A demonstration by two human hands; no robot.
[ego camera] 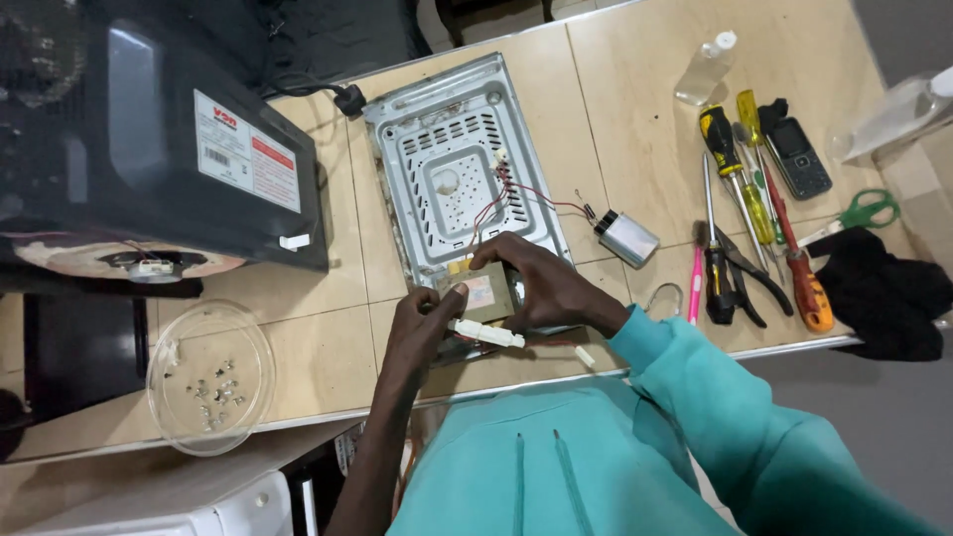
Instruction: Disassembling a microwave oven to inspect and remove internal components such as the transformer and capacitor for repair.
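Left hand (417, 333) and right hand (536, 288) both pinch the transformer (483, 293) (on the metal panel (447, 159)).

A white rectangular label (246, 151) with a red panel on its right part sits on the side of the black microwave casing (159, 139) at the left of the table. A small white tab (294, 241) sticks out near the casing's lower edge, below the label. A pale label with a pinkish patch (482, 292) lies on the top face of the boxy part between both hands, at the near table edge. A dark mobile phone (797, 155) lies at the right among the tools, its small screen (791, 138) unlit.
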